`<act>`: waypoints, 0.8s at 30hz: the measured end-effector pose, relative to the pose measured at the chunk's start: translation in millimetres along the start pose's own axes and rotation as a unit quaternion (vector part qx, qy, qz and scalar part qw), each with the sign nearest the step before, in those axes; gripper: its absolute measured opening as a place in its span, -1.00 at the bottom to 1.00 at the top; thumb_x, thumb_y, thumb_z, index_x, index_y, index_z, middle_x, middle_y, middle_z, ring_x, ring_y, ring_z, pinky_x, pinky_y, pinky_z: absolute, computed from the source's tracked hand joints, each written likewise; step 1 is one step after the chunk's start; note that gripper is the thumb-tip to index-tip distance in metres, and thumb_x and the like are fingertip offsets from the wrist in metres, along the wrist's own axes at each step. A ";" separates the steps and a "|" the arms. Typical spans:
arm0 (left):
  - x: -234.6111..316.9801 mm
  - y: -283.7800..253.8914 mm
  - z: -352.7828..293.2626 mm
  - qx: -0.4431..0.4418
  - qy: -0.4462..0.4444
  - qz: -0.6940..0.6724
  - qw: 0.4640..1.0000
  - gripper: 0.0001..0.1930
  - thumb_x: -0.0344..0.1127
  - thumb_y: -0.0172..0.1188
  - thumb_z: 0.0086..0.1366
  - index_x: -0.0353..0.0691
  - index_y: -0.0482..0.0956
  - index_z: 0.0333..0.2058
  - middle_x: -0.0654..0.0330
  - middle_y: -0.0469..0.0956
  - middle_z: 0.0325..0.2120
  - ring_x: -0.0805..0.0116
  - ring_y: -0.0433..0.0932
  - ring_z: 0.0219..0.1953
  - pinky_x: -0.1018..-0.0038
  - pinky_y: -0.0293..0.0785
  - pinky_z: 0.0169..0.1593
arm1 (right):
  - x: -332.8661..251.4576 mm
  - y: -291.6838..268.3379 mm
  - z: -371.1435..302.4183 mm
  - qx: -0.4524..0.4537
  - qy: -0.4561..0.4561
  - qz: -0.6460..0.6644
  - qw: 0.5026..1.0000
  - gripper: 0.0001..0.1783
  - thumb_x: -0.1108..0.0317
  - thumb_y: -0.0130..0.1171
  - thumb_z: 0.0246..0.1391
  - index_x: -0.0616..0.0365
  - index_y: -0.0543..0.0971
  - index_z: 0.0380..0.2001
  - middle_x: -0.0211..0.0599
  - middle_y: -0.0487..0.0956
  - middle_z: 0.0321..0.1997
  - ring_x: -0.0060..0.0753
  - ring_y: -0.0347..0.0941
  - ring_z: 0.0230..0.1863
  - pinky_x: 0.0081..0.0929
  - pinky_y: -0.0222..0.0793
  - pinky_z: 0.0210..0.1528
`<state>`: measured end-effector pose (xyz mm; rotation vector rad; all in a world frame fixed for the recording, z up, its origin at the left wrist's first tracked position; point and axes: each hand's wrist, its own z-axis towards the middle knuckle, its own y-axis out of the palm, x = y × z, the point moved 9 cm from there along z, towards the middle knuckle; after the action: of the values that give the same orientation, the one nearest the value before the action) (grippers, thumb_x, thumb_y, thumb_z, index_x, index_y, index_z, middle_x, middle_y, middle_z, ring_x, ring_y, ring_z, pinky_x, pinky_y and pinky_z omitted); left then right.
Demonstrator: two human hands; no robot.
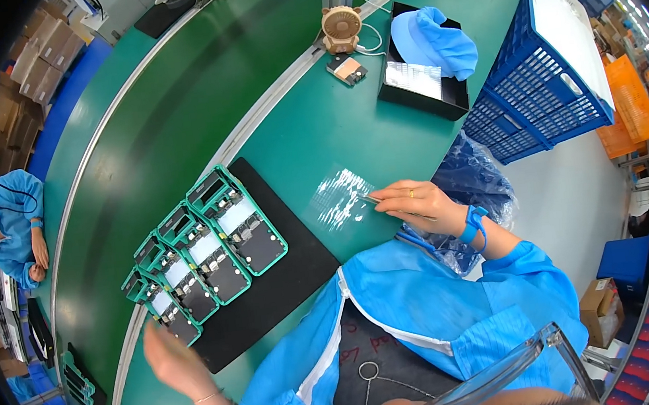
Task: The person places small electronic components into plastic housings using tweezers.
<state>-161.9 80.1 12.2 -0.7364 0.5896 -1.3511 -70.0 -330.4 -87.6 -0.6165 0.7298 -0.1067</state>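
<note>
Between the fingers of my right hand [425, 205] is a pair of thin metal tweezers [371, 198]. Their tip meets the right edge of a clear, shiny sheet [334, 199] lying on the green table; glare hides its detail. My left hand [173, 362] is at the near left end of a row of several green-framed electronic assemblies [253, 238], beside the end one [173, 316]. Motion smears its fingers, so I cannot see whether they touch it. Each assembly shows dark boards and a pale rectangle. The row rests partly on a black mat [300, 273].
A small beige fan [341, 28] and a small dark block [347, 70] are at the back. Next to them, a black box [423, 103] holds a blue cap [434, 39]. A blue crate [532, 91] stands right. Across the green conveyor [163, 125], a person in blue [16, 218] sits.
</note>
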 end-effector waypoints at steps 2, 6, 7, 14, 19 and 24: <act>85.4 46.0 7.5 -0.169 0.034 -0.279 0.945 -0.73 -0.52 0.03 0.23 -0.34 0.53 -0.09 -0.04 0.55 -0.14 -0.01 0.52 -0.08 0.23 0.44 0.03 | -3.2 4.0 -2.7 -0.016 -0.022 -0.044 0.999 -0.74 0.57 0.23 -0.01 0.26 0.58 -0.18 -0.12 0.59 -0.04 -0.07 0.55 -0.11 -0.29 0.51 -0.11; 247.9 90.6 -34.6 -0.251 0.394 -0.307 0.829 -0.35 -0.31 0.34 0.02 -0.36 0.36 0.11 -0.08 0.35 0.13 -0.03 0.30 0.23 0.27 0.29 0.25 | -5.5 1.3 1.7 -0.021 -0.028 -0.041 0.999 -0.73 0.57 0.24 -0.02 0.25 0.58 -0.18 -0.11 0.59 -0.04 -0.06 0.55 -0.12 -0.30 0.51 -0.12; 267.1 99.0 -44.8 -0.246 0.421 -0.313 0.815 -0.29 -0.20 0.34 0.02 -0.32 0.33 0.15 -0.09 0.28 0.19 -0.03 0.23 0.28 0.23 0.27 0.26 | -3.3 -1.0 1.4 -0.019 -0.019 -0.045 0.999 -0.72 0.59 0.23 -0.03 0.26 0.58 -0.17 -0.08 0.58 -0.02 -0.04 0.54 -0.10 -0.29 0.50 -0.10; 279.0 115.0 -44.8 -0.292 0.501 -0.305 0.756 -0.41 -0.07 0.23 0.17 -0.24 0.39 0.13 0.08 0.30 0.20 0.00 0.16 0.31 0.15 0.17 0.30 | -9.5 -7.5 -1.6 -0.018 -0.020 -0.061 0.998 -0.74 0.55 0.24 -0.02 0.26 0.58 -0.19 -0.08 0.58 -0.03 -0.05 0.55 -0.11 -0.29 0.52 -0.13; 271.9 113.6 -51.0 -0.275 0.489 -0.312 0.767 -0.48 -0.15 0.24 0.17 -0.23 0.44 0.08 0.11 0.35 0.16 0.03 0.21 0.27 0.15 0.21 0.28 | -8.2 3.9 -4.7 -0.041 -0.029 -0.056 0.997 -0.75 0.52 0.23 0.01 0.26 0.58 -0.18 -0.08 0.58 -0.01 -0.06 0.54 -0.09 -0.28 0.52 -0.11; 270.2 114.9 -53.0 -0.258 0.476 -0.316 0.779 -0.47 -0.16 0.25 0.16 -0.23 0.43 0.08 0.08 0.35 0.15 0.03 0.21 0.28 0.15 0.22 0.27 | -8.9 3.9 -10.0 -0.049 -0.032 -0.086 0.995 -0.67 0.54 0.24 -0.10 0.27 0.57 -0.17 -0.07 0.56 0.01 -0.03 0.53 -0.08 -0.28 0.52 -0.10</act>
<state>-90.3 -187.3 -99.4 -0.6609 1.6851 -2.2441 -83.6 -329.5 -90.3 -0.7725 0.6218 -0.2094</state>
